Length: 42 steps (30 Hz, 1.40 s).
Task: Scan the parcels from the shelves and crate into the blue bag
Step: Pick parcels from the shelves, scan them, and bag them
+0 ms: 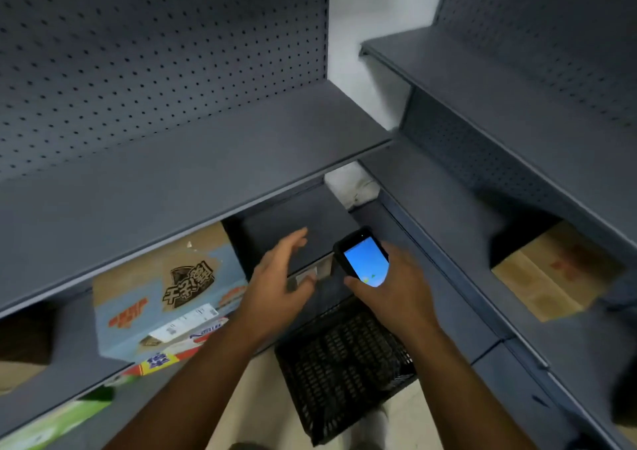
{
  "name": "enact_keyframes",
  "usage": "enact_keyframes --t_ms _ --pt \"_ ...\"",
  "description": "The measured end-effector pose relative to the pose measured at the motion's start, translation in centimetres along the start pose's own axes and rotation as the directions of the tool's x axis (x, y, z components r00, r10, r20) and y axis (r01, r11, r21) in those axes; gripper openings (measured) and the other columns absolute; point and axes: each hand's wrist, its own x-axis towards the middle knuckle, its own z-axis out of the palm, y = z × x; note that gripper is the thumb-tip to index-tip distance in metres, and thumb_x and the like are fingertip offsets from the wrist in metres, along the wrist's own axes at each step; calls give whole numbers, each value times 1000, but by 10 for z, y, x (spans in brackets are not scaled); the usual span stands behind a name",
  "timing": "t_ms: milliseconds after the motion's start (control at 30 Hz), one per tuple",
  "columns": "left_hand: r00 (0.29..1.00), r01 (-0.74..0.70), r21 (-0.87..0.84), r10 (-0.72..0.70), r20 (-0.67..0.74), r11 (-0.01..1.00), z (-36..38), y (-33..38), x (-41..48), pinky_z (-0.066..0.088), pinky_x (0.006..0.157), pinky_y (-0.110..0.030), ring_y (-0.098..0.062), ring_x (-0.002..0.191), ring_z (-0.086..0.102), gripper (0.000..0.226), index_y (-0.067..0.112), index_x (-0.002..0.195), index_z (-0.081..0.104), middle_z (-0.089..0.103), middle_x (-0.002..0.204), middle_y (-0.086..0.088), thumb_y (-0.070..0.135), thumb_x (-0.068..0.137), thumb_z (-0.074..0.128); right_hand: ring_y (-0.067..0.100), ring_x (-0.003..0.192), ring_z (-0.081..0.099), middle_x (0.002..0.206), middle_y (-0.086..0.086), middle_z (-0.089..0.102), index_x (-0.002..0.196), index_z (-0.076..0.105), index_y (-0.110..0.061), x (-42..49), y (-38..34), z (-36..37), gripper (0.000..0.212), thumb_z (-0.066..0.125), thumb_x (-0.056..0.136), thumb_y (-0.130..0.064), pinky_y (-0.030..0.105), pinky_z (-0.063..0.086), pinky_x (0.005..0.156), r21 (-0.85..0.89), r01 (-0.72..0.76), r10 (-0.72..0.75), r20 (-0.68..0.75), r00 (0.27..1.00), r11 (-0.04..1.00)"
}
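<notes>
My right hand (389, 294) grips a black handheld scanner (363, 260) whose blue screen faces me, above a black mesh crate (341, 363) on the floor. My left hand (279, 277) is spread with straight fingers, holding nothing, in front of a dark shelf bay. A light blue cardboard parcel (165, 294) with printed characters and a white barcode label lies on the lower left shelf, left of my left hand. A brown cardboard parcel (555, 274) sits on the right-hand shelf. No blue bag is in view.
Grey metal shelves (193, 160) with pegboard backs meet in a corner. A colourful packet (162, 360) and a green pack (58, 422) lie under the blue parcel. A dark brown box (24, 339) sits at far left. Pale floor shows below.
</notes>
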Motion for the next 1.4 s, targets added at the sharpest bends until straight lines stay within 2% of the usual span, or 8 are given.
enact_keyframes --t_ms 100,200,367,467,600,700,1000,1400 --pt "997 40 55 -36 -73 998 28 3 37 41 115 -46 -7 140 44 72 42 152 32 49 147 17 31 88 63 8 98 52 115 -12 51 130 46 -39 45 27 -6 79 75 62 -66 29 49 74 22 19 -20 40 999 1000" --pt "989 104 35 -100 -106 994 49 -12 59 44 113 -47 -7 138 45 71 35 152 36 49 148 13 22 89 66 13 103 55 120 -7 53 133 46 -36 86 58 6 84 74 61 -70 39 54 81 31 -7 5 36 999 1000" --pt "969 216 65 -206 -133 974 70 -76 91 50 107 -42 -17 134 50 69 30 152 38 50 148 5 27 87 63 21 109 55 122 0 52 137 45 -25 129 111 54 89 79 64 -65 41 53 85 -27 -139 140 70 988 990" --pt "953 264 51 -253 -165 963 82 -121 116 50 105 -41 -23 133 51 70 30 152 38 50 145 7 15 90 66 23 106 55 120 3 53 132 46 -20 150 133 98 88 79 64 -64 40 54 83 -117 -145 152 52 987 983" --pt "946 268 15 -261 -193 963 91 -159 130 50 102 -34 -18 132 50 64 25 150 43 50 142 9 17 91 67 25 98 59 110 5 57 121 51 -16 189 138 163 81 82 62 -61 35 53 73 -192 -102 120 85 989 976" --pt "957 222 9 -215 -195 975 91 -168 128 48 100 -23 -10 130 50 58 28 146 48 49 144 10 25 89 62 26 101 59 112 7 59 120 53 -15 221 135 213 78 81 62 -59 39 55 78 -183 -17 35 94 995 983" --pt "926 325 30 -311 -215 945 83 -193 107 55 97 -45 -13 126 52 55 40 140 48 48 132 17 39 86 60 44 112 54 123 24 56 126 47 3 298 125 297 89 77 69 -59 50 46 95 -398 16 30 108 994 917" --pt "872 422 -83 -429 -236 903 76 -195 102 54 102 -45 -15 132 51 67 40 147 43 51 146 9 54 82 52 45 114 50 128 23 51 131 42 -6 304 131 327 93 78 66 -63 50 43 95 -469 -67 105 55 993 881"
